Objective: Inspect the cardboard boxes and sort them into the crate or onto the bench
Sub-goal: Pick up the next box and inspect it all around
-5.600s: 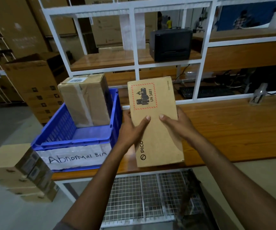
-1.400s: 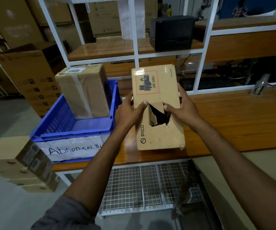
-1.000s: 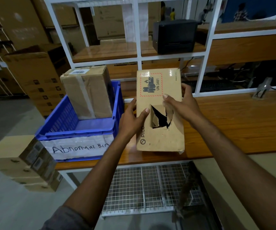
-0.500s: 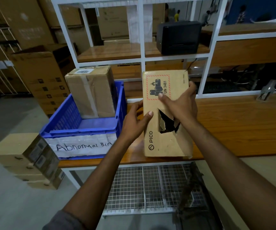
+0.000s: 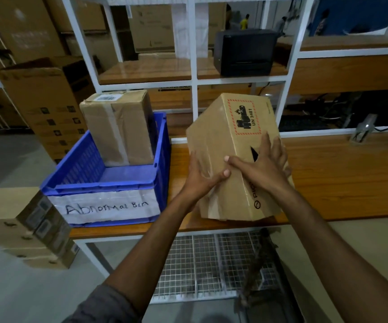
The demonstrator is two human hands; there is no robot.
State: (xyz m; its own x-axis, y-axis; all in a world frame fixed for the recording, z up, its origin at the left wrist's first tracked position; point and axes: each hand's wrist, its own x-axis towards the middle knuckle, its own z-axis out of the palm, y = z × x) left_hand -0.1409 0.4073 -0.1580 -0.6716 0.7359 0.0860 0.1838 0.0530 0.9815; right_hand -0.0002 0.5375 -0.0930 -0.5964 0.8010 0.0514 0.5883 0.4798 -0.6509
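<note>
Counter (image 5: 339,183) runs wide, with bare wood to the right. Blue crate (image 5: 109,183) marked "Abnormal Bin" sits on its left end, and a taped box (image 5: 118,127) stands upright at the back of it. The box (image 5: 230,136) is tilted near the counter's front edge, just right of the crate; cannot tell if its lower corner rests on the wood. Left hand (image 5: 200,180) lies flat, fingers spread, on the box's taped side face. Right hand (image 5: 263,166) lies flat, fingers straight, across the front face. Neither hand curls round anything, so the box is only squeezed between the palms. Hazard label (image 5: 245,120) sits near the top of the front face. A dark tear (image 5: 254,153) is mostly covered by the right hand. Likely risks: the palm-only hold slips on the slick tape and the box drops past the front edge. Pressure on the torn panel widens the tear. The torn box probably belongs in the crate, so leaving it on the counter would be a mis-sort. The taped box cuts the free room, so the box may snag going in.
</note>
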